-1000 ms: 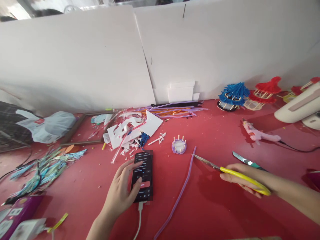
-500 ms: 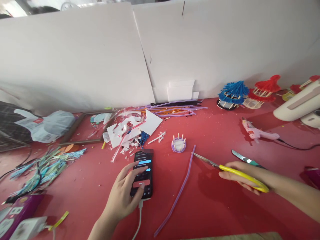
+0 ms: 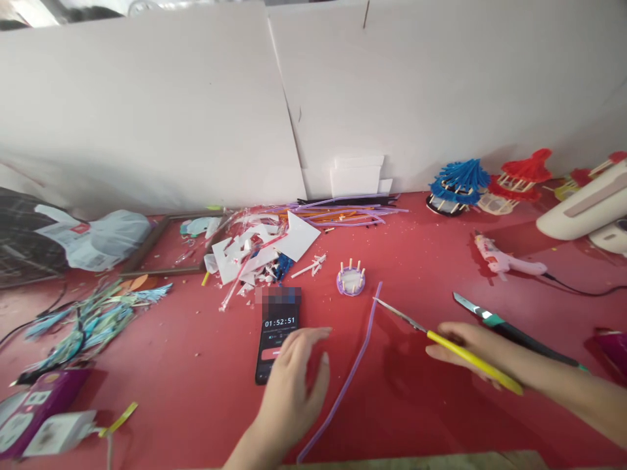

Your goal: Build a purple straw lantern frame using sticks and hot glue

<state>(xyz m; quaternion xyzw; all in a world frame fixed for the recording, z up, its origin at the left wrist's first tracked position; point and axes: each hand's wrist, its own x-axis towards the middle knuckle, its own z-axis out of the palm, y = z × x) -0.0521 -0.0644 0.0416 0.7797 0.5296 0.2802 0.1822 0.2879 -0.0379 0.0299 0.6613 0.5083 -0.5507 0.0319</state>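
My left hand (image 3: 296, 378) is empty, its fingers apart, above the red table just right of a phone (image 3: 277, 333) whose screen shows a timer; it covers the phone's lower right part. In my right hand (image 3: 465, 352) are yellow-handled scissors (image 3: 475, 362), their tips pointing left at the upper end of a purple pipe cleaner (image 3: 353, 373). That pipe cleaner lies in a gentle curve between my hands. Beyond it stands a small round base (image 3: 351, 281) with a purple rim and several short wooden pegs. A craft knife (image 3: 514, 333) lies beside my right hand.
Paper scraps (image 3: 255, 251) and a bundle of coloured pipe cleaners (image 3: 347, 210) lie at the back. A pink glue gun (image 3: 507, 258) rests at right, below a blue model (image 3: 458, 186) and a red model (image 3: 519, 179). A power strip (image 3: 44, 411) sits at lower left.
My left hand has left the phone screen and moved right, toward the purple pipe cleaner. The phone screen now shows a large timer. My right hand has kept hold of the scissors, nearly still.
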